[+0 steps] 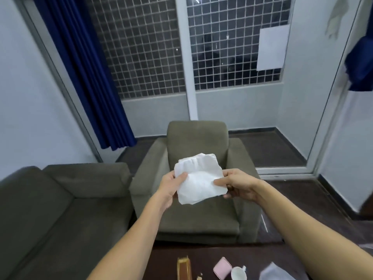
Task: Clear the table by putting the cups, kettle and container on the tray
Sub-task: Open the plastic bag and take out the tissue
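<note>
White cup sits on the dark worktop, well back from its far edge and just beside a pink container. No tray or kettle shows, so the clearing looks barely begun, with all of it left. Both things lie well below the hands, untouched. Left hand and right hand are raised over an armchair, each grip pinching a side of a white napkin.

On the table, white cup and pink container crowd together; a gap separates them from a gold-edged object.
</note>
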### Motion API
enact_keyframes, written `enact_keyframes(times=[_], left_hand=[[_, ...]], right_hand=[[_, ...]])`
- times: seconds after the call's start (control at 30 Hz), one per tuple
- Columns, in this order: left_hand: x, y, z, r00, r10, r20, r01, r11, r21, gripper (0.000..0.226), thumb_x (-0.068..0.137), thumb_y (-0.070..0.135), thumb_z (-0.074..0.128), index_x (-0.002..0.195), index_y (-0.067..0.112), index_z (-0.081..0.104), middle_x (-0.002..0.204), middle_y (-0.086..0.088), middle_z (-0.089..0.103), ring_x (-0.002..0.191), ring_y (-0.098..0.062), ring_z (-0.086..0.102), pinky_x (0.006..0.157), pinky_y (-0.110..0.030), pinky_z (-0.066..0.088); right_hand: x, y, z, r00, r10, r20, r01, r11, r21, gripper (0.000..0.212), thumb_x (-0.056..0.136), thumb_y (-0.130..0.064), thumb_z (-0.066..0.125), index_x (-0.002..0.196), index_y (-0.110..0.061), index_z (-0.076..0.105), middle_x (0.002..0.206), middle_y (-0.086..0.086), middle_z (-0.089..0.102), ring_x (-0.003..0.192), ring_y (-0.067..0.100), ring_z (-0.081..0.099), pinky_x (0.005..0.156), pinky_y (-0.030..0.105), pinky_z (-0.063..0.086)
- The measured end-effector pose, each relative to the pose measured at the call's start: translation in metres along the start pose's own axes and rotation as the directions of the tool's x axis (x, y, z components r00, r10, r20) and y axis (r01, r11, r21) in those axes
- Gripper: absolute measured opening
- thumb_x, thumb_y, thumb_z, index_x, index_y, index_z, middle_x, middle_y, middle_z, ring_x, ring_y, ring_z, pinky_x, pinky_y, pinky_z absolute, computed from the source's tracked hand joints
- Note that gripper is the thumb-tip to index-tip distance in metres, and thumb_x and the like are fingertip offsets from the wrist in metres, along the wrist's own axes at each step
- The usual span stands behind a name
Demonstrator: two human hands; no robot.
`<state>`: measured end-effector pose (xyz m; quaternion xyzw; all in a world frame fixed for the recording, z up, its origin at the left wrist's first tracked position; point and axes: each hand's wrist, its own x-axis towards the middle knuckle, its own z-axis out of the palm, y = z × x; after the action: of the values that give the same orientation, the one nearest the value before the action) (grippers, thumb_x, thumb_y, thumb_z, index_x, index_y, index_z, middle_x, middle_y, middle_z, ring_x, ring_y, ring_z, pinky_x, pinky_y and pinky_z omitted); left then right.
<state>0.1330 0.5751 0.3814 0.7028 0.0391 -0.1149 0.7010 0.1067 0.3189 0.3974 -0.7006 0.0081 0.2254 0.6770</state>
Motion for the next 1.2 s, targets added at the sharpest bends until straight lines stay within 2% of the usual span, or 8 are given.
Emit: enact_keyframes(times=[0.13,0.3,0.4,0.47,0.7,0.83,1.0,1.2], left_hand=[[-0.003,0.021,-0.042,0.999,0.042,-0.035,-0.043,0.998,-0.035,0.022,0.099,0.031,0.070,0.115,0.016,0.073,0.106,0.000,0.081,0.101,-0.026,0.077,0.090,-0.048,0.063],[0.002,0.036,-0.072,0.995,0.075,-0.059,-0.083,0.987,-0.140,0.016,0.100,0.026,0.069,0.114,0.018,0.072,0.097,0.004,0.082,0.085,-0.019,0.080,0.070,-0.038,0.064],[0.009,0.038,-0.088,0.996,0.067,-0.060,-0.073,0.990,-0.123,0.016,0.100,0.029,0.069,0.113,0.021,0.073,0.096,0.006,0.082,0.089,-0.021,0.078,0.069,-0.037,0.065],[0.013,0.036,-0.099,0.996,0.073,-0.048,-0.076,0.995,-0.058,0.016,0.100,0.031,0.068,0.111,0.021,0.074,0.099,0.004,0.082,0.086,-0.019,0.079,0.065,-0.034,0.063],[0.020,0.025,-0.133,0.999,0.034,0.034,-0.041,0.974,0.221,0.022,0.103,0.033,0.058,0.111,0.017,0.071,0.085,-0.009,0.076,0.057,-0.019,0.070,0.059,-0.033,0.062],[0.017,0.016,-0.144,0.998,0.009,0.059,-0.014,0.997,0.078,0.017,0.101,0.020,0.059,0.111,0.013,0.071,0.069,-0.004,0.071,0.052,-0.016,0.065,0.054,-0.030,0.059],[0.011,0.015,-0.147,0.992,-0.013,0.124,0.046,0.963,-0.266,0.021,0.102,0.011,0.055,0.112,0.015,0.074,0.065,-0.001,0.064,0.045,-0.010,0.059,0.045,-0.023,0.053],[0.011,0.016,-0.148,0.983,-0.071,0.168,0.136,0.899,-0.417,0.026,0.091,0.011,0.043,0.087,0.010,0.068,0.064,-0.002,0.060,0.050,-0.014,0.061,0.050,-0.024,0.057]], right_hand=[[0.012,-0.024,0.032,0.999,-0.052,0.015,0.053,0.996,-0.075,0.020,0.079,-0.011,0.079,0.098,-0.008,0.079,0.077,0.002,0.068,0.069,0.014,0.065,0.062,0.025,0.051],[0.034,-0.036,0.068,0.993,-0.080,-0.087,0.069,0.990,-0.123,0.023,0.082,0.001,0.073,0.104,0.008,0.072,0.084,0.008,0.063,0.066,0.014,0.054,0.054,0.020,0.040],[0.044,-0.041,0.084,0.975,-0.082,-0.206,0.057,0.990,-0.128,0.006,0.081,0.005,0.072,0.082,0.001,0.076,0.072,0.008,0.063,0.055,0.013,0.051,0.049,0.021,0.039],[0.051,-0.042,0.089,0.950,-0.108,-0.293,0.065,0.986,-0.153,0.019,0.079,0.006,0.071,0.068,-0.009,0.073,0.064,0.007,0.061,0.046,0.012,0.048,0.045,0.022,0.037],[0.054,-0.048,0.101,0.933,-0.173,-0.314,0.048,0.928,-0.369,0.019,0.091,-0.008,0.058,0.080,-0.016,0.072,0.056,-0.006,0.061,0.040,0.007,0.050,0.039,0.018,0.035],[0.053,-0.042,0.114,0.934,-0.241,-0.264,0.145,0.931,-0.336,0.029,0.096,-0.008,0.054,0.088,-0.022,0.077,0.067,-0.005,0.068,0.053,0.009,0.062,0.039,0.021,0.042],[0.057,-0.029,0.123,0.903,-0.296,-0.310,0.277,0.955,-0.104,0.037,0.094,0.002,0.053,0.090,-0.019,0.083,0.075,-0.002,0.074,0.058,0.011,0.060,0.041,0.022,0.039],[0.058,-0.019,0.127,0.907,-0.204,-0.369,0.258,0.961,0.101,0.032,0.086,0.006,0.054,0.083,-0.009,0.082,0.073,0.008,0.065,0.056,0.013,0.051,0.043,0.023,0.037]])
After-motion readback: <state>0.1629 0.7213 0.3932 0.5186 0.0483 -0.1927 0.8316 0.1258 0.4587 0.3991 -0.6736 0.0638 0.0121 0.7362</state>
